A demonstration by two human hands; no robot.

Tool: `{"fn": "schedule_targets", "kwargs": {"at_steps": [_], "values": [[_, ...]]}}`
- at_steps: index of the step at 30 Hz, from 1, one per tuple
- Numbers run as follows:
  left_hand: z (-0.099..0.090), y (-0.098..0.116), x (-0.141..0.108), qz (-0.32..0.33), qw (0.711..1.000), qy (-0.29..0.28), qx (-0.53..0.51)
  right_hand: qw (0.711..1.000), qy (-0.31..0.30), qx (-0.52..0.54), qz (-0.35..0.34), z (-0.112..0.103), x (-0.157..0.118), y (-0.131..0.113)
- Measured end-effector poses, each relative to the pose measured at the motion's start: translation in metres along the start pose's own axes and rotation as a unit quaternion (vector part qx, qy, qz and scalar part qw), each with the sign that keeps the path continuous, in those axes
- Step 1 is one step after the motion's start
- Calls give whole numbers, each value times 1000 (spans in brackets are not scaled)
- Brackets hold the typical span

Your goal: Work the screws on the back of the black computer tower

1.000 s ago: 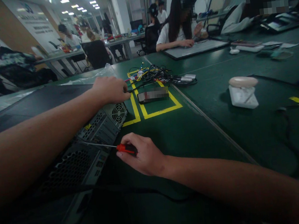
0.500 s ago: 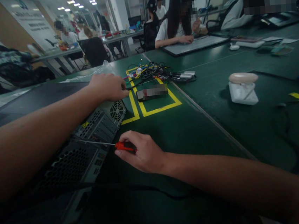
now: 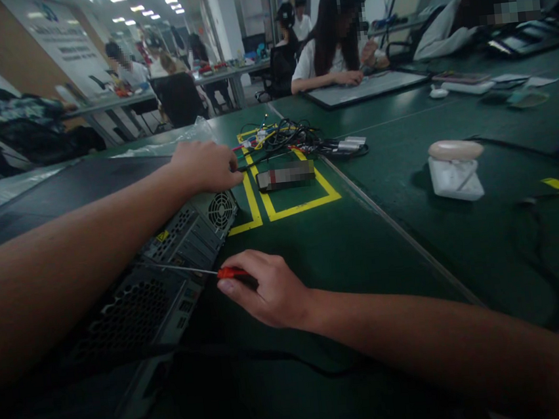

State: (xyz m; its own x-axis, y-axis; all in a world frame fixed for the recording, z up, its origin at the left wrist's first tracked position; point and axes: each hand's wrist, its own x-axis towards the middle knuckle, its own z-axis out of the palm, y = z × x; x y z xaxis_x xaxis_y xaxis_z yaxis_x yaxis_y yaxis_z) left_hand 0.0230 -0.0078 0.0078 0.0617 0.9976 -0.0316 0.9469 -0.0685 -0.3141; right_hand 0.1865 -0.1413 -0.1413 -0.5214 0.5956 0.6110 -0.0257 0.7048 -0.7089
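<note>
My right hand (image 3: 267, 290) is wrapped round the red and black handle of a screwdriver (image 3: 231, 273). Its long thin shaft points left to the rear panel of a black and grey computer case (image 3: 179, 245), where the tip is hard to make out. Over the case's far end, above the round fan grille (image 3: 221, 210), my left hand (image 3: 208, 165) has its fingers curled down. A thin dark thing shows by its fingertips, too small to name.
A tangle of cables (image 3: 296, 134) lies beyond yellow tape on the green table (image 3: 363, 254). Inside the tape sits a dark device (image 3: 286, 176). An open white case (image 3: 455, 176) stands right. Across the table a person (image 3: 331, 53) rests a hand on a flat panel (image 3: 371, 86).
The view has shifted slightly. The screwdriver's handle looks turned a little in my right hand, while my left hand stays at the far end of the case.
</note>
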Motion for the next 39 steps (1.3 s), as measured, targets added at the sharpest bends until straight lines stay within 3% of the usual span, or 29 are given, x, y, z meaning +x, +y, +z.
{"fn": "schedule_targets", "kwargs": {"at_steps": [7, 39], "values": [[-2, 1, 0, 1, 1000, -6, 10, 1000, -2, -1, 25, 1, 0, 0], [-4, 2, -3, 12, 1000, -5, 23, 1000, 5, 1, 20, -1, 0, 1]]}}
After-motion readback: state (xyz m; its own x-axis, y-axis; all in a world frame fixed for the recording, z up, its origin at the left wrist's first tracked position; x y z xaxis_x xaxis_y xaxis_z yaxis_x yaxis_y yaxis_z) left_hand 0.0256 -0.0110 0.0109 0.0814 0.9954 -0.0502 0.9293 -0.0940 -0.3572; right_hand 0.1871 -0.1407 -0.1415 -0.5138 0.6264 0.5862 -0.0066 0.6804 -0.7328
